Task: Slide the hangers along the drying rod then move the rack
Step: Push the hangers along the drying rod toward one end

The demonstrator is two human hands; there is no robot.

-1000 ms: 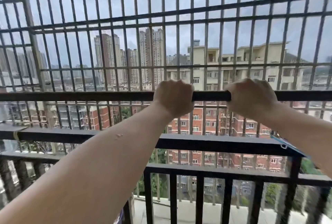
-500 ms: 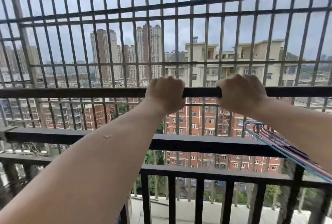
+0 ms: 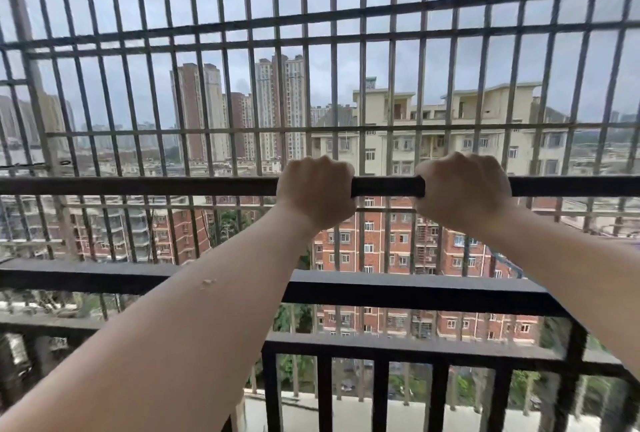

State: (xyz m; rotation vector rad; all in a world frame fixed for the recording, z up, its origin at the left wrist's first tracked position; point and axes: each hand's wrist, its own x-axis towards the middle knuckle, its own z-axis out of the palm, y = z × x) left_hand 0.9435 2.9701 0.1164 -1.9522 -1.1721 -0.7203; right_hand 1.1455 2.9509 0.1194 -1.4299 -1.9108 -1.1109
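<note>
A dark drying rod [image 3: 138,186] runs level across the whole view in front of a barred window. My left hand [image 3: 317,191] is clenched over the rod just left of centre. My right hand [image 3: 464,189] grips the same rod a short gap to the right, with a bare stretch of rod [image 3: 388,186] between them. Both forearms reach up from below. The hangers are almost wholly hidden behind my right forearm; only a thin blue sliver [image 3: 512,267] shows under it.
A grey metal window grille [image 3: 332,16] fills the space behind the rod. Below the rod is a thick black balcony rail [image 3: 86,276] and a lower railing with upright bars [image 3: 377,397]. Apartment blocks stand far beyond.
Both hands stay clenched on the rod. The view has shifted, and the coloured hangers seen under my right arm half a second ago are now hidden behind the forearm.
</note>
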